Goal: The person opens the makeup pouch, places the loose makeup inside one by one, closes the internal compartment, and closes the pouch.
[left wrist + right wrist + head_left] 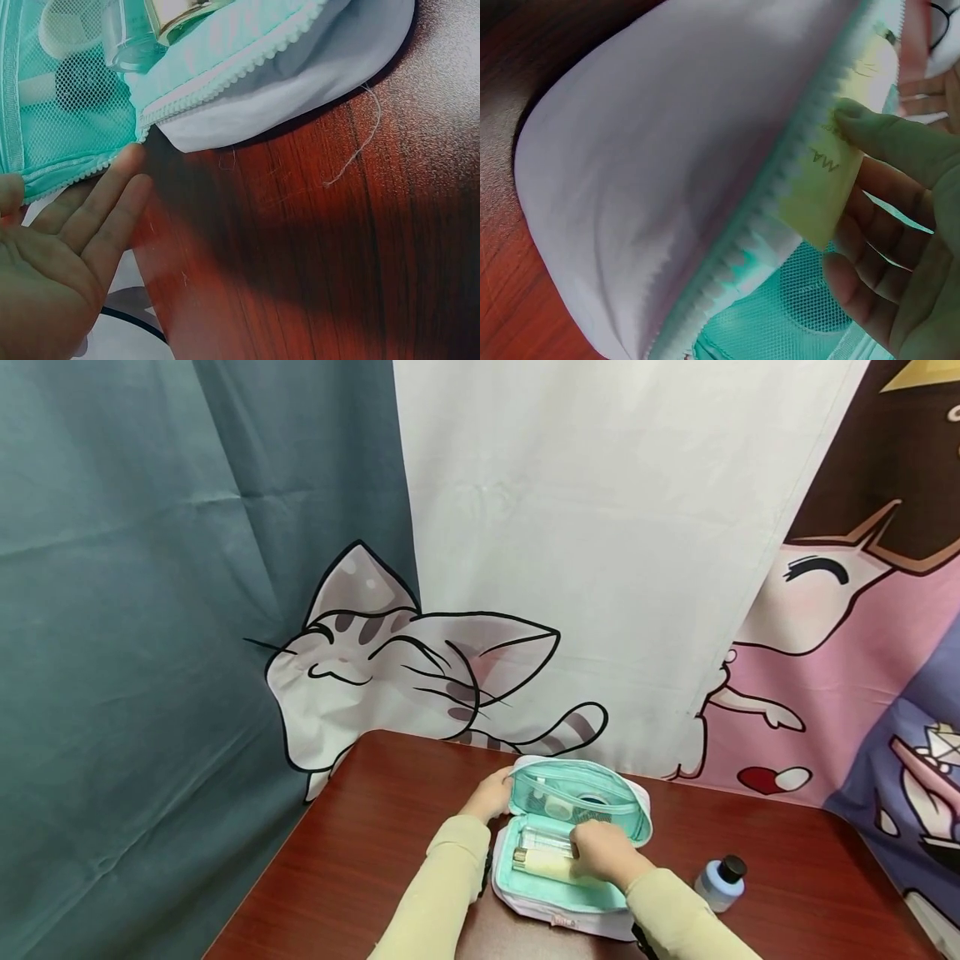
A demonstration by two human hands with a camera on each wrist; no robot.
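Note:
A cosmetic bag (528,903), white outside and mint inside, lies unzipped on the table with its lid (636,810) raised. My left hand (491,795) grips the lid's left edge between thumb and fingers, as the left wrist view shows. Inside the main compartment, my right hand (606,853) holds a pale yellow tube (817,176) with a gold cap, thumb on top and fingers along its other side. A clear bottle (542,841) lies just behind the tube. Small items, including a round dark one (814,292), sit behind the lid's mesh pocket.
A blue bottle (720,887) with a black cap stands on the red-brown wooden table (360,835), right of the bag. Behind the table hangs a printed curtain (600,527) with a cat figure. A loose thread (358,150) lies by the bag.

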